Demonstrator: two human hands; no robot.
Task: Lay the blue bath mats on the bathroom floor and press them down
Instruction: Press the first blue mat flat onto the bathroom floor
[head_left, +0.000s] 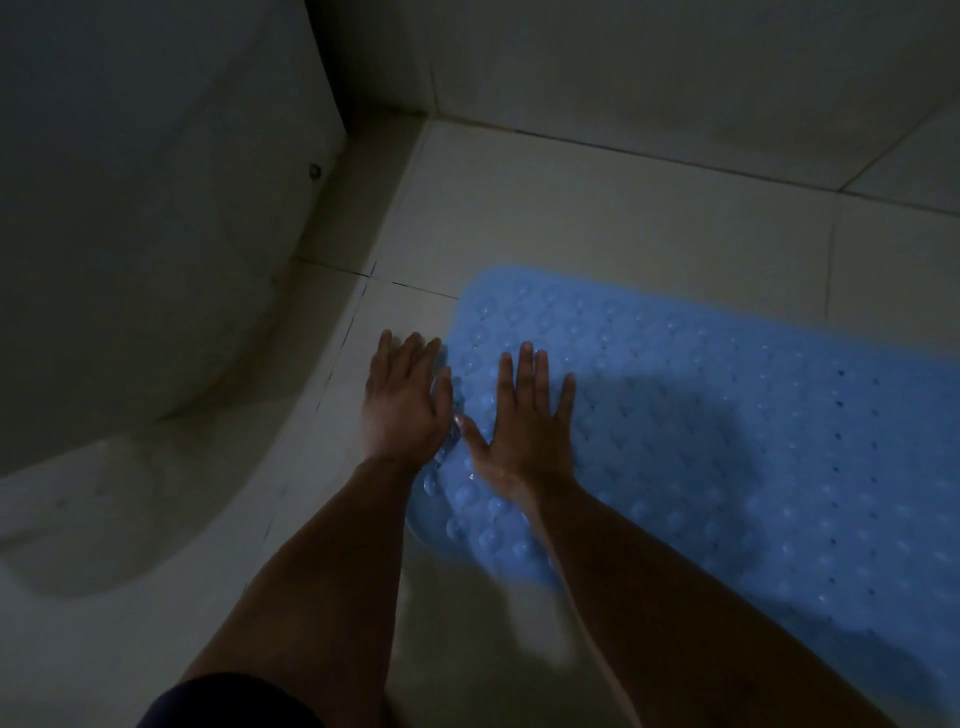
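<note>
Right hand (524, 415) flat on blue mat (727, 415); flat left hand (405, 400) seemingly overlaps its edge.

The mat (727, 415) is light blue with rows of round bumps and small holes; the floor (597, 218) is off-white tile.

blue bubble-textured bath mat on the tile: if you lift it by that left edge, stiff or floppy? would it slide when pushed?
Probably floppy: the blue bubble-textured bath mat looks thin and lies flat on the pale tiled floor, so a lifted edge would likely droop. It likely resists sliding, since its rows of round bumps look like suction cups. The right hand lies flat on it; the left hand straddles its edge.
</note>
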